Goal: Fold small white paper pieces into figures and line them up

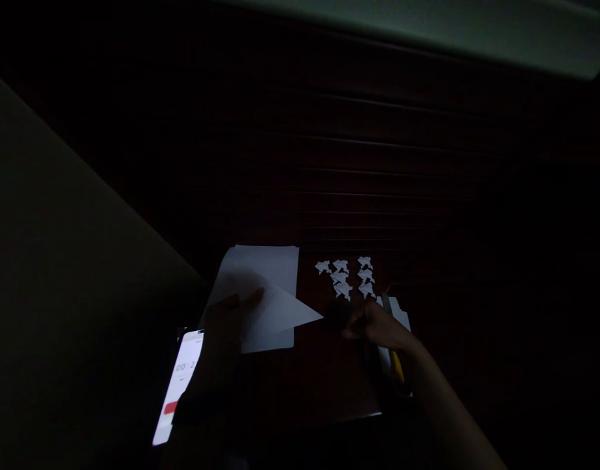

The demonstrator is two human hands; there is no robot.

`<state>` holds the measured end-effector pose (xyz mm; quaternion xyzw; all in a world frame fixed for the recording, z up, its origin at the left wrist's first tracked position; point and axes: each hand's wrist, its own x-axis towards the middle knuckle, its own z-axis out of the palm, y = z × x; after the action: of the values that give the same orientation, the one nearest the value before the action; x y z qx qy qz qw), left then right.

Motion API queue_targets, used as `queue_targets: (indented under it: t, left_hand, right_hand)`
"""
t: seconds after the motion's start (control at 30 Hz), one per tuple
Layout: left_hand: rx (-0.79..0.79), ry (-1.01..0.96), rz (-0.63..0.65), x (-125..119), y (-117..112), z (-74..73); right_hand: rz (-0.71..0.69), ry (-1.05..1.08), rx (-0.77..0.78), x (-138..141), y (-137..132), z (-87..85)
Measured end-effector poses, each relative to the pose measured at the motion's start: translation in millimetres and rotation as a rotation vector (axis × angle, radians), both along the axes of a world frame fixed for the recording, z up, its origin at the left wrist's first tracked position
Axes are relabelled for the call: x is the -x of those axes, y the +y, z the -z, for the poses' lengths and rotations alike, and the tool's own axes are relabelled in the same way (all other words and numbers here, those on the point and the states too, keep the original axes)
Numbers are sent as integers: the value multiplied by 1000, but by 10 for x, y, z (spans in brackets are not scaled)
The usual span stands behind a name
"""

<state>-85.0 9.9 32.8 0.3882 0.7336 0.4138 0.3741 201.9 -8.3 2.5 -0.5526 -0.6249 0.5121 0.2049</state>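
In the dim head view, my left hand (pixel 234 310) grips a folded white sheet of paper (pixel 290 310), with the thumb lying on top. The folded sheet tapers to a sharp point towards the right. Beneath it lies a stack of white paper (pixel 265 261). My right hand (pixel 373 324) is just right of that point, apart from it, with fingers curled together. Whatever is between those fingers, if anything, is lost in shadow. Several small folded paper figures (pixel 342 277) sit in groups beyond my right hand.
A lit phone (pixel 179 385) showing a timer stands at the left, partly behind my left forearm. By my right wrist are a yellow-handled tool (pixel 396 369) and some white paper (pixel 401 316). A pale wall (pixel 59 261) rises on the left; the table's front edge (pixel 358 416) is nearby.
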Motion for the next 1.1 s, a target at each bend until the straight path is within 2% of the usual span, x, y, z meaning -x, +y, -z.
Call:
queue_targets:
  t: [0.13,0.2,0.33,0.47,0.63,0.77,0.9,1.1]
  left_hand:
    - [-2,81,36,-47,21,-10]
    - [37,48,117,-98,35,-20]
    - [107,-204,344,-219,7,8]
    - [99,-384,406,-331,-75,81]
    - [55,-455,333,-408,-105,34]
    - [82,-487,245,-430,-63,-33]
    - [45,-459,120,-353,15,37]
    - [-186,-437,192,-237,19,152]
  right_hand:
    - [189,94,-138,88,52,-77]
    - [188,168,-183,236,42,-120]
    - [132,203,-181,517,-10,-109]
    - [165,106,-168,563,-24,-16]
    - [31,93,-134,466,-42,-54]
    - [-20,98,-118,414,-58,-110]
    - [-49,101,-86,336,-57,-94]
    - [-59,160,-60,213,-57,-85]
